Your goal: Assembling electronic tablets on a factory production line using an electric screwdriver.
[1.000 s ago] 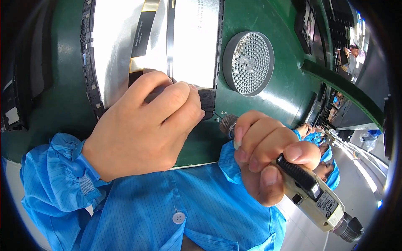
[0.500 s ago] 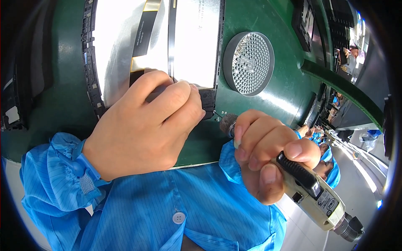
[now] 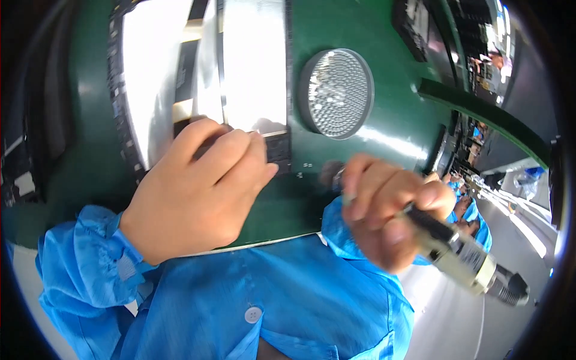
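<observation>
Head view: left hand (image 3: 195, 195) lies flat, fingers together, pressing the shiny metal panel (image 3: 252, 66) on the green worktop (image 3: 360, 156); right hand (image 3: 390, 210) is wrapped around an electric screwdriver (image 3: 462, 255), blurred, just beside it.

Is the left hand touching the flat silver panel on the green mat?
Touching. The head view shows the left hand with fingers pressed on the near edge of the silver panel.
</observation>
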`<action>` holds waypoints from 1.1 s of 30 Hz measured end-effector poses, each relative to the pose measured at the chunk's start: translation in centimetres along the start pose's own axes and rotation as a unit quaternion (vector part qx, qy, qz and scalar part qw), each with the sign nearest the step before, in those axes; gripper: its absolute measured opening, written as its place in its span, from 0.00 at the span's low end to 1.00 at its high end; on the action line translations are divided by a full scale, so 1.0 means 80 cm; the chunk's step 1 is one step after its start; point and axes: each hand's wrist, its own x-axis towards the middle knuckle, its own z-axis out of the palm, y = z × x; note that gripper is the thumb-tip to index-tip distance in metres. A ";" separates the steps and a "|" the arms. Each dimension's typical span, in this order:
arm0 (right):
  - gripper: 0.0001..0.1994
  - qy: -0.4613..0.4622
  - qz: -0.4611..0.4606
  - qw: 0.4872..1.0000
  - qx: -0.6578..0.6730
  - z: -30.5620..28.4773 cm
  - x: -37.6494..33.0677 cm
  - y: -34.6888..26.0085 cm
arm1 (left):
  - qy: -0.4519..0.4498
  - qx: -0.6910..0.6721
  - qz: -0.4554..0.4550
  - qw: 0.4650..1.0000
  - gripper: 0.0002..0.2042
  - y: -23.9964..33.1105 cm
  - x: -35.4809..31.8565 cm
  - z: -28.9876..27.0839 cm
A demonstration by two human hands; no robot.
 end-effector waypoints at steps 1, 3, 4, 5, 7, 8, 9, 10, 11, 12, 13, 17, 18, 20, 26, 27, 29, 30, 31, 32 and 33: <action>0.22 0.029 -0.001 1.000 -0.008 -0.011 0.004 -0.007 | 0.006 -0.003 0.010 1.000 0.14 0.000 0.003 -0.002; 0.22 0.065 -0.032 0.997 -0.028 -0.044 0.009 -0.004 | -0.001 0.014 -0.010 1.000 0.08 0.001 0.010 -0.007; 0.21 0.123 -0.043 0.991 -0.031 -0.049 0.010 0.003 | -0.007 0.039 0.019 0.999 0.08 -0.002 0.007 -0.007; 0.20 0.180 -0.054 0.982 -0.032 -0.052 0.011 0.009 | -0.005 0.039 0.029 0.999 0.08 -0.001 0.009 -0.007; 0.20 0.201 -0.053 0.978 0.029 -0.056 0.016 0.026 | -0.010 0.031 0.004 0.999 0.09 0.001 0.008 -0.008; 0.20 0.214 -0.055 0.975 0.031 -0.058 0.018 0.032 | -0.015 0.065 0.016 0.998 0.09 0.000 0.006 -0.005; 0.20 0.226 -0.055 0.972 0.034 -0.057 0.021 0.038 | -0.017 0.066 0.021 0.997 0.09 0.001 0.007 -0.004; 0.19 0.243 -0.054 0.967 0.046 -0.056 0.023 0.043 | -0.016 0.052 0.012 0.998 0.10 0.002 0.008 -0.004; 0.19 0.246 -0.053 0.967 0.044 -0.056 0.026 0.045 | -0.015 0.035 0.002 0.999 0.10 0.002 0.011 -0.003; 0.19 0.238 -0.055 0.969 0.040 -0.054 0.030 0.047 | -0.019 0.036 0.002 0.999 0.10 0.000 0.010 -0.004; 0.19 0.229 -0.056 0.971 0.036 -0.052 0.033 0.049 | -0.021 0.053 0.016 0.998 0.10 -0.001 0.008 -0.005; 0.19 0.231 -0.044 0.972 0.018 -0.045 0.037 0.053 | -0.027 0.041 -0.004 0.999 0.10 0.000 0.012 -0.011; 0.19 0.230 -0.042 0.972 0.020 -0.043 0.037 0.054 | -0.027 0.041 -0.007 0.999 0.10 -0.001 0.009 -0.009; 0.18 0.243 -0.029 0.969 0.026 -0.041 0.037 0.055 | -0.012 0.062 0.014 0.998 0.10 -0.004 0.005 -0.006; 0.18 0.244 -0.039 0.969 0.013 -0.045 0.036 0.057 | -0.016 0.025 0.007 1.000 0.11 -0.002 0.000 -0.007; 0.18 0.243 -0.039 0.969 0.015 -0.045 0.037 0.057 | -0.016 0.026 0.006 1.000 0.11 -0.001 0.002 -0.009; 0.18 0.234 -0.039 0.971 0.015 -0.047 0.035 0.056 | -0.017 -0.005 0.001 1.000 0.10 -0.002 0.007 -0.012; 0.18 0.233 -0.040 0.972 0.014 -0.048 0.034 0.056 | -0.016 -0.005 0.001 1.000 0.10 -0.002 0.006 -0.010; 0.18 0.235 -0.043 0.971 0.006 -0.047 0.034 0.058 | -0.008 -0.003 0.011 1.000 0.09 -0.003 0.002 -0.008; 0.18 0.236 -0.045 0.971 -0.003 -0.046 0.034 0.060 | 0.000 -0.002 0.021 1.000 0.08 -0.004 -0.001 -0.006; 0.18 0.231 -0.045 0.972 -0.002 -0.046 0.033 0.059 | 0.002 0.000 0.017 1.000 0.08 -0.004 0.001 -0.010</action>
